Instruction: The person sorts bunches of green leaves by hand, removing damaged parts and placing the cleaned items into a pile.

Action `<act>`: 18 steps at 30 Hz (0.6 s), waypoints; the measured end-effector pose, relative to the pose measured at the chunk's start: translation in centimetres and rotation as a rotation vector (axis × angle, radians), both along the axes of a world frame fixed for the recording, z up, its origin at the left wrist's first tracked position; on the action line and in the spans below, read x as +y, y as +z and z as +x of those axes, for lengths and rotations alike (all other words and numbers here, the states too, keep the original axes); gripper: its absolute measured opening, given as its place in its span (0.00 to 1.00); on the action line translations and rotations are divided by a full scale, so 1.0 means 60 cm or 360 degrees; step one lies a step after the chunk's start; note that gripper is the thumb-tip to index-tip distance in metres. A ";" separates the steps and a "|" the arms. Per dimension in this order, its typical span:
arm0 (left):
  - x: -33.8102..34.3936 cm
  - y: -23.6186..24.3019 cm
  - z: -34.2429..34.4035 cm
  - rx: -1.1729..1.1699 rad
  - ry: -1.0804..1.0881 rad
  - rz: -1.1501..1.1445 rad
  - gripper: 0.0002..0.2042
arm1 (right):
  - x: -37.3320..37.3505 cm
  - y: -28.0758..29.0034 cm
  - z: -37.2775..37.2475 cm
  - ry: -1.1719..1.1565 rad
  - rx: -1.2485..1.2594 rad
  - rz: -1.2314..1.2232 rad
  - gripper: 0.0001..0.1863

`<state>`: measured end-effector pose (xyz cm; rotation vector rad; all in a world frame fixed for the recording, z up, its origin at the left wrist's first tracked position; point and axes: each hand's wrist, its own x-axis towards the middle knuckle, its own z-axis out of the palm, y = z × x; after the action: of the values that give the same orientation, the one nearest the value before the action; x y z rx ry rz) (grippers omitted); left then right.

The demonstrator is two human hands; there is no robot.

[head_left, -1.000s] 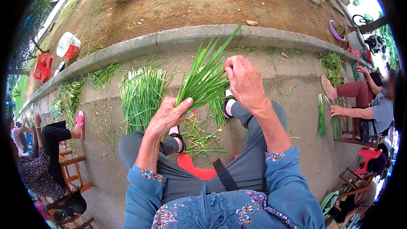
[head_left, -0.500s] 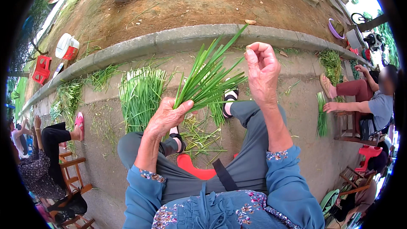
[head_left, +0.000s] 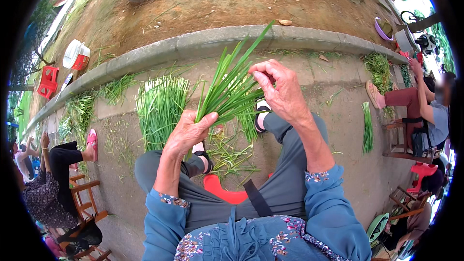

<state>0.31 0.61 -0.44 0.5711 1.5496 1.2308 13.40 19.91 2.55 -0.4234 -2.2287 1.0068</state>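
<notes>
My left hand (head_left: 189, 131) is closed round the lower part of a bunch of green chives (head_left: 223, 91), whose leaves fan up and to the right. At the right side of the fan, my right hand (head_left: 284, 92) pinches thumb and forefinger together on a leaf near its tip. On the ground left of the bunch lies a large, neatly lined pile of chives (head_left: 162, 111) with pale ends pointing away from me. Loose chive scraps (head_left: 232, 157) are scattered between my feet. A smaller heap of chives (head_left: 248, 126) lies beside my right sandal (head_left: 261, 115).
A low stone kerb (head_left: 208, 42) runs across beyond the pile. A red plastic stool (head_left: 222, 192) is under me. At the right a seated person (head_left: 432, 111) has a chive bunch (head_left: 367, 128) on the ground nearby. Another person (head_left: 46, 198) sits at the left.
My right hand has come down and left from beside the bunch to its leaf tips. The person at the right has raised an arm away from the chives on the ground.
</notes>
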 end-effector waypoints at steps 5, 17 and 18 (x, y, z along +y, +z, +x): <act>0.001 0.009 0.001 -0.0008 0.0004 -0.0036 0.21 | -0.003 0.002 0.003 -0.0022 -0.0070 0.0011 0.04; -0.003 -0.006 -0.005 -0.0063 0.0012 0.0008 0.20 | -0.002 -0.003 0.003 -0.0010 -0.0177 0.0124 0.03; -0.003 -0.007 -0.005 -0.0063 0.0020 0.0015 0.20 | -0.003 -0.006 0.002 -0.0023 -0.0186 0.0174 0.03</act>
<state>0.00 0.41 -0.84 0.5410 1.5174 1.2519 13.53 19.75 2.18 -0.4592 -2.3688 0.8680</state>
